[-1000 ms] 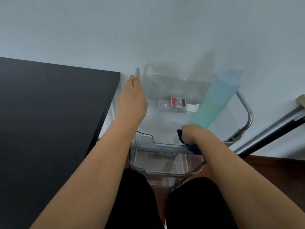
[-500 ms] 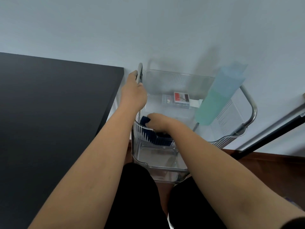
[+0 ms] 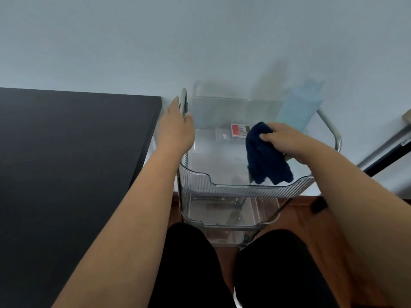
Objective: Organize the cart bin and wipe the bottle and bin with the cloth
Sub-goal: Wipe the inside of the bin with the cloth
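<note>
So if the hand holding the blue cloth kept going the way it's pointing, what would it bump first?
The right hand points left and a bit away across the clear bin. It would probably meet the small red-labelled box first, though depth is hard to judge.

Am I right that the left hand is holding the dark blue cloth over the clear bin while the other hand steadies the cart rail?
Not quite: the head view shows the right hand holding the dark blue cloth over the clear bin, while the left hand steadies the cart rail.

Bottle (image 3: 298, 107) at bin (image 3: 233, 187) back right, table (image 3: 66, 163) left of cart (image 3: 331, 130)
</note>
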